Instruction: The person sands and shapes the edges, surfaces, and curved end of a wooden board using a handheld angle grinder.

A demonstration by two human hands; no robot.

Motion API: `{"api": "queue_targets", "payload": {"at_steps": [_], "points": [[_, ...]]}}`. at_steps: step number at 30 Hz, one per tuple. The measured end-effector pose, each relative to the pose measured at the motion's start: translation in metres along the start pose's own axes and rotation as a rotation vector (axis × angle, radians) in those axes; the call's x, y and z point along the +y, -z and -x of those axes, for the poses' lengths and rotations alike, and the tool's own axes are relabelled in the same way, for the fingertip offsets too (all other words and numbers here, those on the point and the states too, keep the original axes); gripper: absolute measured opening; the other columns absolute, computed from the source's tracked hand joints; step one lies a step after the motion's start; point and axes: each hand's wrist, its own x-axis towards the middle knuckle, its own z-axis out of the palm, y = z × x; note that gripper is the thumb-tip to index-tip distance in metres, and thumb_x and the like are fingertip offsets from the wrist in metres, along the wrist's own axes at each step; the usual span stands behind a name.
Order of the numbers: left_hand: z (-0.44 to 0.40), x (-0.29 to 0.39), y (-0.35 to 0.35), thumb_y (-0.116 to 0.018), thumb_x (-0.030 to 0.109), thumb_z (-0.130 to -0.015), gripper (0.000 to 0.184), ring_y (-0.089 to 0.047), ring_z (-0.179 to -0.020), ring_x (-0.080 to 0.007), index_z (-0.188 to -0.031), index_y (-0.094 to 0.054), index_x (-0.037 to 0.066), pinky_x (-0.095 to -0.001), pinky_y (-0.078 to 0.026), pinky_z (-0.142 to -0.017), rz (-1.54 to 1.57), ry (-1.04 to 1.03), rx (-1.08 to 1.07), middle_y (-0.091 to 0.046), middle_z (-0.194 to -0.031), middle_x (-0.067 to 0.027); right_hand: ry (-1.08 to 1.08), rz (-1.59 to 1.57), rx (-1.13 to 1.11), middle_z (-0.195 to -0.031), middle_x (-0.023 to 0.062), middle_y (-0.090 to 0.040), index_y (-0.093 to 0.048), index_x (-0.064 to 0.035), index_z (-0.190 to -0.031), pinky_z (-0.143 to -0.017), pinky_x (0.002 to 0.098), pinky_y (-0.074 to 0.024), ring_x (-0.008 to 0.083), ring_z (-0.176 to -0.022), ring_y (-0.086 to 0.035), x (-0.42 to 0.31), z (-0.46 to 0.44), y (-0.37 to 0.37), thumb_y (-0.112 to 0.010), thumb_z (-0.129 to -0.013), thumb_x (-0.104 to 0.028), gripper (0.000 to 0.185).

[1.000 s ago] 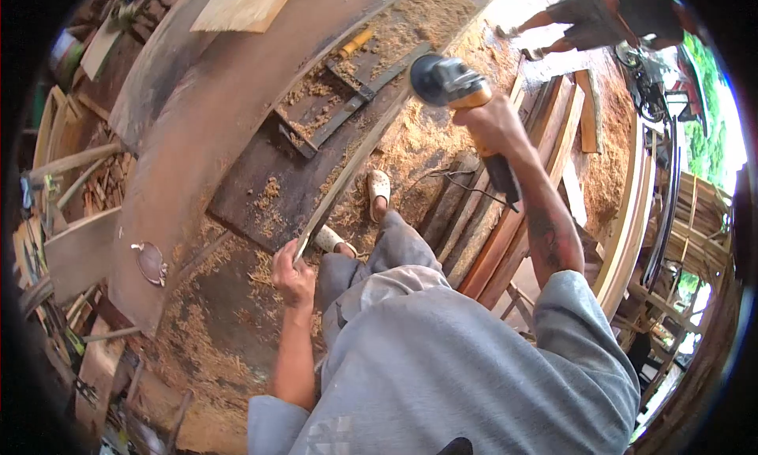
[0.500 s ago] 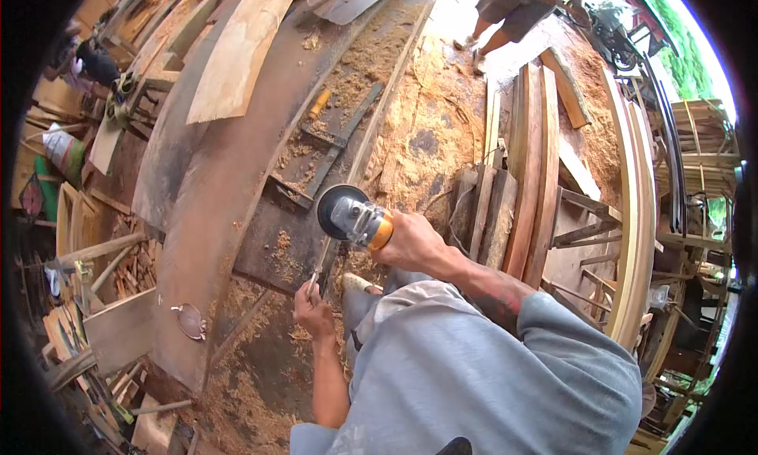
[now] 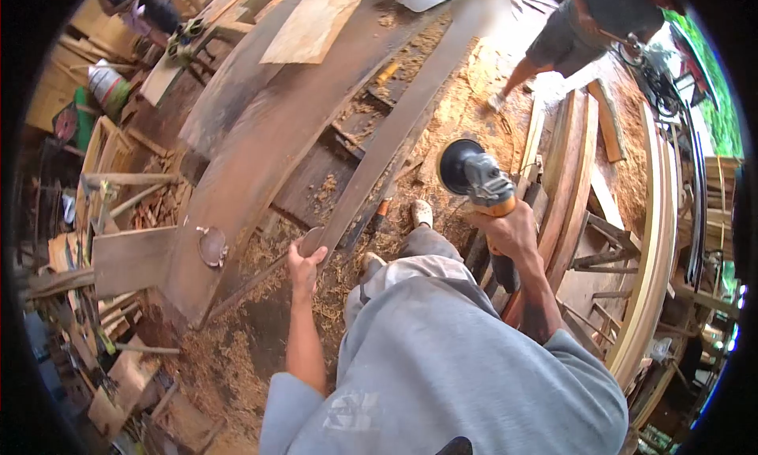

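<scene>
Currently, I hold the long board point(image 3: 387, 143) by its near end with my left hand point(image 3: 302, 267): thumb and fingers are about this end, though how firmly they press I cannot tell. The board runs from the middle of the frame, slightly left, up to the top, beside the broad plank point(image 3: 260, 159) and some shavings point(image 3: 324, 188). My right hand point(image 3: 512, 230) is wrapped around the grinder point(image 3: 485, 180), right of centre, and its disc point(image 3: 456, 167) is apart from the wood; whether it spins, I cannot tell. So I judge the step in hand to be the steadying of the board, not the grinding. Bringing the disc to this face would call for a quiet board, a flat contact, and left fingers well away.
</scene>
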Motion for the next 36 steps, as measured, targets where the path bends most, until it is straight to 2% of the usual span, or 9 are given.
{"api": "queue_targets", "payload": {"at_steps": [3, 4, 6, 12, 16, 22, 28, 32, 36], "points": [[0.005, 0.003, -0.007, -0.089, 0.015, -0.078, 0.089, -0.048, -0.140, -0.0366, -0.150, -0.040, -0.003, -0.0467, -0.040, -0.116, -0.576, -0.419, 0.188, -0.047, -0.151, -0.0262, 0.046, -0.007, 0.056, -0.085, 0.0067, -0.075, -0.074, -0.0001, -0.101, -0.069, 0.0342, -0.0557, 0.0143, -0.075, -0.069, 0.016, 0.015, -0.001, -0.083, -0.074, -0.021, 0.036], [0.007, 0.021, -0.015, -0.089, 0.015, -0.078, 0.089, -0.048, -0.140, -0.0366, -0.150, -0.040, -0.003, -0.0467, -0.040, -0.116, -0.575, -0.429, 0.185, -0.047, -0.151, -0.0262, 0.068, -0.034, 0.093, -0.084, 0.0069, -0.075, -0.076, -0.0004, -0.098, -0.069, 0.0349, -0.0560, 0.0151, -0.075, -0.071, 0.019, 0.019, -0.003, -0.084, -0.072, -0.023, 0.035], [0.015, 0.069, -0.041, -0.092, 0.022, -0.074, 0.092, -0.049, -0.137, -0.0417, -0.149, -0.044, -0.001, -0.0491, -0.042, -0.114, -0.876, -0.871, 0.111, -0.048, -0.147, -0.0268, 0.067, -0.065, 0.120, -0.083, 0.0066, -0.076, -0.078, -0.0016, -0.100, -0.069, 0.0351, -0.0563, 0.0153, -0.074, -0.071, 0.014, 0.031, -0.006, -0.084, -0.072, -0.023, 0.035], [-0.040, 0.070, -0.108, -0.086, 0.019, -0.077, 0.082, -0.054, -0.129, -0.0457, -0.146, -0.047, 0.001, -0.0512, -0.045, -0.109, -1.077, -0.600, -0.203, -0.058, -0.135, -0.0253, -0.009, -0.123, 0.126, -0.087, 0.0064, -0.077, -0.078, -0.0025, -0.101, -0.069, 0.0340, -0.0562, 0.0134, -0.077, -0.070, 0.014, 0.047, -0.012, -0.087, -0.074, -0.024, 0.036], [-0.059, 0.040, -0.112, -0.076, 0.013, -0.078, 0.073, -0.061, -0.118, -0.0469, -0.146, -0.050, 0.005, -0.0543, -0.050, -0.101, -0.949, -0.738, -0.185, -0.063, -0.128, -0.0265, 0.132, -0.306, 0.092, -0.084, 0.0051, -0.073, -0.072, 0.0001, -0.101, -0.072, 0.0331, -0.0548, 0.0118, -0.078, -0.064, 0.046, 0.029, -0.023, -0.084, -0.076, -0.021, 0.035], [-0.041, 0.056, -0.100, -0.079, 0.003, -0.081, 0.078, -0.056, -0.125, -0.0455, -0.151, -0.045, -0.002, -0.0510, -0.047, -0.105, -0.981, -0.645, -0.197, -0.053, -0.135, -0.0249, 0.106, -0.188, 0.100, -0.090, 0.0170, -0.075, -0.073, -0.0038, -0.107, -0.079, 0.0410, -0.0569, 0.0244, -0.084, -0.073, 0.016, 0.014, -0.005, -0.083, -0.072, -0.029, 0.044], [-0.037, 0.063, -0.105, -0.087, 0.011, -0.075, 0.083, -0.056, -0.131, -0.0413, -0.148, -0.050, -0.002, -0.0459, -0.047, -0.107, -0.824, -0.555, -0.127, -0.054, -0.143, -0.0264, 0.153, -0.231, 0.144, -0.082, 0.0092, -0.073, -0.072, -0.0022, -0.100, -0.070, 0.0376, -0.0560, 0.0183, -0.074, -0.068, 0.009, -0.018, -0.004, -0.085, -0.073, -0.023, 0.037], [-0.058, 0.089, -0.106, -0.090, 0.014, -0.071, 0.072, -0.071, -0.107, -0.0390, -0.135, -0.060, 0.002, -0.0469, -0.054, -0.096, -0.637, -0.256, -0.206, -0.075, -0.111, -0.0220, 0.133, -0.235, 0.081, -0.080, 0.0021, -0.071, -0.074, -0.0004, -0.100, -0.064, 0.0333, -0.0531, 0.0119, -0.073, -0.065, -0.009, -0.032, -0.001, -0.084, -0.073, -0.018, 0.033], [-0.041, 0.098, -0.096, -0.093, 0.019, -0.069, 0.059, -0.074, -0.099, -0.0397, -0.117, -0.065, 0.001, -0.0466, -0.056, -0.087, -0.874, -0.407, -0.047, -0.076, -0.103, -0.0235, 0.072, -0.224, 0.066, -0.084, 0.0035, -0.072, -0.076, -0.0015, -0.100, -0.064, 0.0334, -0.0537, 0.0128, -0.074, -0.067, -0.012, -0.038, -0.004, -0.083, -0.075, -0.018, 0.030]]}}
